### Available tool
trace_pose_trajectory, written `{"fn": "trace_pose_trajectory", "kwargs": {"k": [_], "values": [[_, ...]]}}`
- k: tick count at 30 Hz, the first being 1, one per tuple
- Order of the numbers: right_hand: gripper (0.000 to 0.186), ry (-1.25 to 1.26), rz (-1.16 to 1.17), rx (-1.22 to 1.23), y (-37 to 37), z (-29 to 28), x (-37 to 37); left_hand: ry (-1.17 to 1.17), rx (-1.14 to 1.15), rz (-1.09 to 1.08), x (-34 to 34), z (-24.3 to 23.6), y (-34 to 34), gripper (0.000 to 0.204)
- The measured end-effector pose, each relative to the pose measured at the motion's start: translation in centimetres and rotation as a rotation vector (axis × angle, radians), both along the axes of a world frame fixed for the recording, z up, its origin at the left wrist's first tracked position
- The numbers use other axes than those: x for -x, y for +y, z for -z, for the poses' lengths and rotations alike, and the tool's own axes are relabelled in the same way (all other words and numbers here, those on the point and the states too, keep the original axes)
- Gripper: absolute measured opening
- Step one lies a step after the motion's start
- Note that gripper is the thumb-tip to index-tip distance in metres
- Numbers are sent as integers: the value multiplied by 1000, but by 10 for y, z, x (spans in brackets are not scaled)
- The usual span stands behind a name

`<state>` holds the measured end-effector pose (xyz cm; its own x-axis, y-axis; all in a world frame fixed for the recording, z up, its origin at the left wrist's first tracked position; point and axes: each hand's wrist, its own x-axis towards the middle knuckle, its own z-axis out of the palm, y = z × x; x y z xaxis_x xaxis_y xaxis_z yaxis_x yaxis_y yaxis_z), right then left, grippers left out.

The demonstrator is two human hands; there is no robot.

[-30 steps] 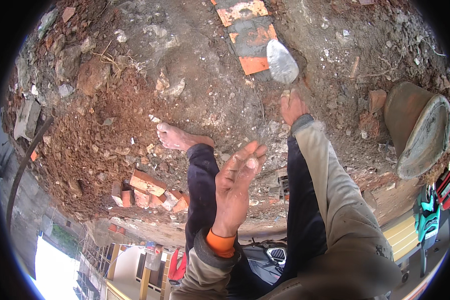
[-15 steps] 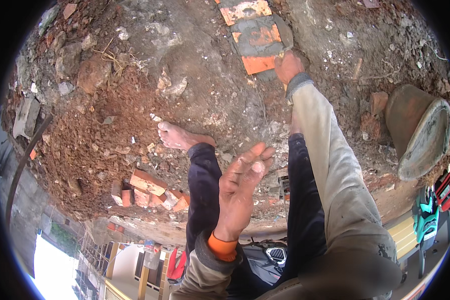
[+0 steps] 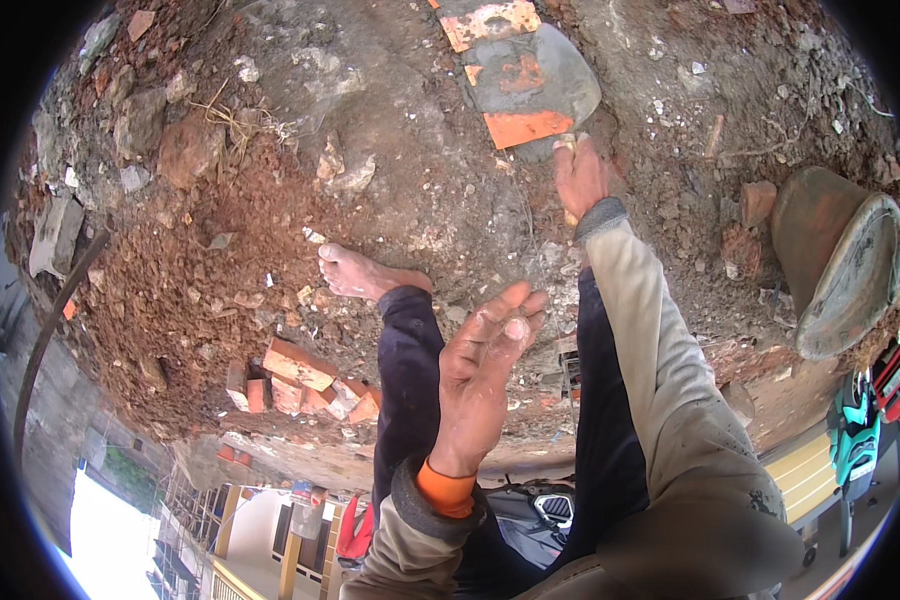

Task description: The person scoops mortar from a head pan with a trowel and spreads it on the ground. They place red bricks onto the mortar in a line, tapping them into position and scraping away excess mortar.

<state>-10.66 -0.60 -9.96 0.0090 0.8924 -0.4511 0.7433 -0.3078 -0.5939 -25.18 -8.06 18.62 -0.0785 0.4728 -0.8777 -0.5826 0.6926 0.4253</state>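
Observation:
My right hand [image 3: 582, 180] is closed round the wooden handle of a trowel. The rounded grey trowel blade [image 3: 572, 80] lies over wet mortar on a row of orange bricks [image 3: 530, 128] set in the ground at the top of the view. Mortar smears partly cover the bricks, and the line between blade and mortar is hard to see. My left hand [image 3: 480, 375] hovers above the ground between my legs. Its fingers are stretched out, slightly bent, with nothing in them. An orange cuff shows at that wrist.
A mortar-crusted bucket [image 3: 835, 260] lies tipped at the right, beside a brick piece [image 3: 758, 204]. Broken bricks [image 3: 300, 375] are heaped left of my left leg. My bare left foot [image 3: 355, 272] rests on rubble-strewn soil. Stones and a curved dark bar [image 3: 45, 350] are at the far left.
My right hand has drawn slightly back toward me. The trowel blade, earlier at the bricks' right edge, now shows broader across the mortar. My left hand has hardly moved.

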Motion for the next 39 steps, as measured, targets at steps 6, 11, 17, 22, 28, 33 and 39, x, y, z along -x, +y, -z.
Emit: {"fn": "trace_pose_trajectory", "kwargs": {"k": [6,11,17,22,28,33,39], "values": [[43,181,454,272,-15,52,41,21,3,50,1,1,2,43],[42,72,353,186,10,22,67,31,3,39,5,-2,1,45],[41,-172,-92,-3,-7,10,2,-51,-6,-21,14,-7,3,41],[39,-338,-412,39,8,7,-29,-42,-27,-5,14,-5,1,42],[36,-356,-367,62,54,5,-27,-17,-8,14,9,-5,2,43],[41,-40,-31,167,43,16,-21,-55,3,-2,10,-5,1,41],[43,215,236,248,9,81,4,7,-11,54,3,-5,4,45]]}}
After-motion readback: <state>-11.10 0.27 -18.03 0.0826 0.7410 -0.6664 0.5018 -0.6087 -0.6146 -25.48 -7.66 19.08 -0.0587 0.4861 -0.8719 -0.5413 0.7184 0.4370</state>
